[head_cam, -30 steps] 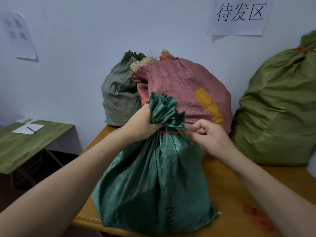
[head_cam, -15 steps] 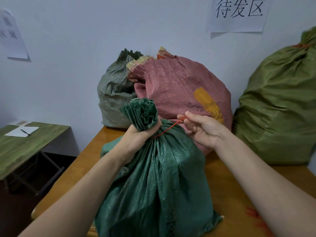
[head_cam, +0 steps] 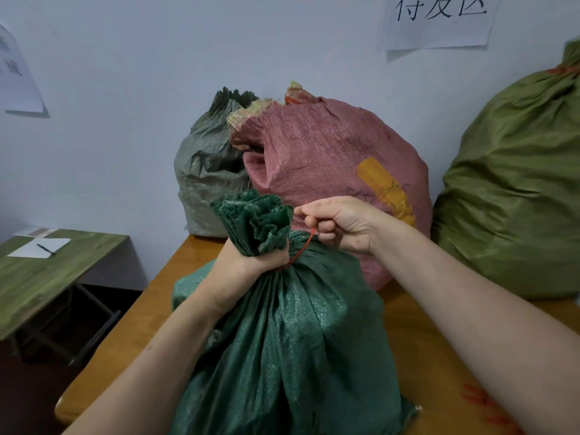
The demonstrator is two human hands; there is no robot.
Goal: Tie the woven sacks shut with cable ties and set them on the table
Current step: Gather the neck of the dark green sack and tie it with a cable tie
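Left hand [head_cam: 251,265] grips sack [head_cam: 298,343]; right [head_cam: 342,224] seemingly pinches tie [head_cam: 303,247]

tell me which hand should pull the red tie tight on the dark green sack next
Right, probably. The right hand pinches the free tail of the red cable tie, so it can pull. The left hand grips the gathered neck of the dark green sack and should keep it bunched.

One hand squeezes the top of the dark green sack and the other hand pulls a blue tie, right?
Not blue: the head view shows the cable tie is red. The left hand does squeeze the top of the dark green sack, and the right hand pulls the tie.
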